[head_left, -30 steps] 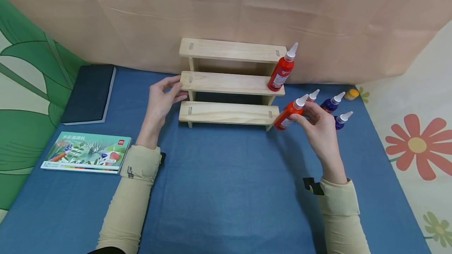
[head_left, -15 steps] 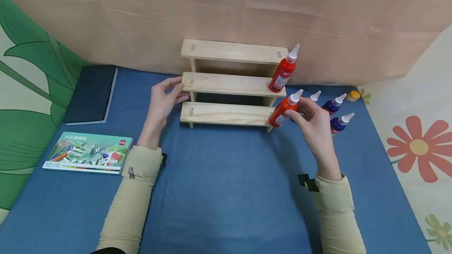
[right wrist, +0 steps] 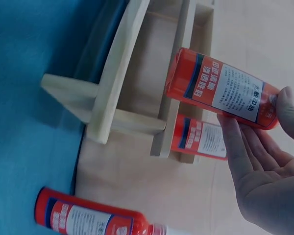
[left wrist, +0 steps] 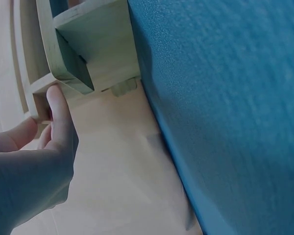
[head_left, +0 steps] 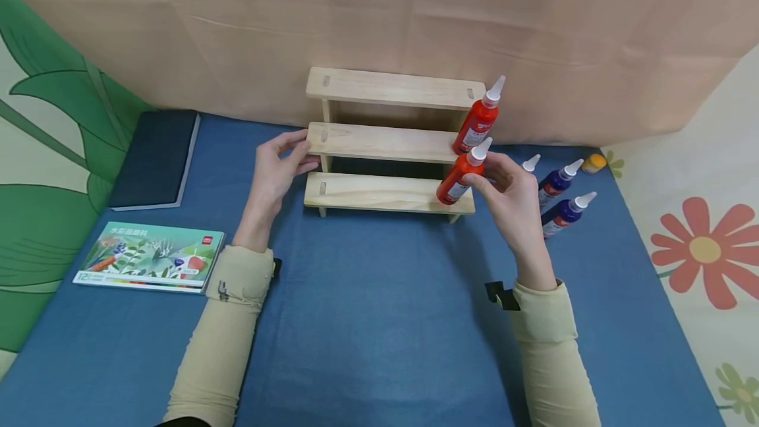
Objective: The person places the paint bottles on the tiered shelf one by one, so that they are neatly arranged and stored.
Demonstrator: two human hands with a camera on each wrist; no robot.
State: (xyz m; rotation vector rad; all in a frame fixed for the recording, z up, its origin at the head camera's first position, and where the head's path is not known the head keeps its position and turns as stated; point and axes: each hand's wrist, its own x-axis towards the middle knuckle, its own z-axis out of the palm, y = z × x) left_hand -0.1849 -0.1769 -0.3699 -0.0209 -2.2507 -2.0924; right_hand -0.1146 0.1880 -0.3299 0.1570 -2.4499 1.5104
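A three-step wooden display rack (head_left: 379, 140) stands at the back of the blue-covered table. My left hand (head_left: 275, 170) pinches the left end of its middle step between thumb and fingers. With thumb and fingertips my right hand (head_left: 510, 196) grips a red ink bottle (head_left: 456, 180), slightly tilted, white nozzle up. This bottle overlaps the right end of the lowest step in the head view; its label faces the right wrist camera. Another red ink bottle (head_left: 476, 125) stands at the right end of the middle step. A third red ink bottle (right wrist: 88, 215) stands on the table, mostly hidden behind my right hand in the head view.
Two dark blue bottles (head_left: 560, 216) and a yellow cap (head_left: 593, 163) are right of my right hand. On the left lie a dark blue notebook (head_left: 155, 158) and a green illustrated box (head_left: 151, 256). A beige cloth (head_left: 379, 12) hangs behind the rack.
My right hand has carried the red ink bottle left and slightly up, from beside the rack to the lowest step's right end. The left hand keeps its place on the rack.
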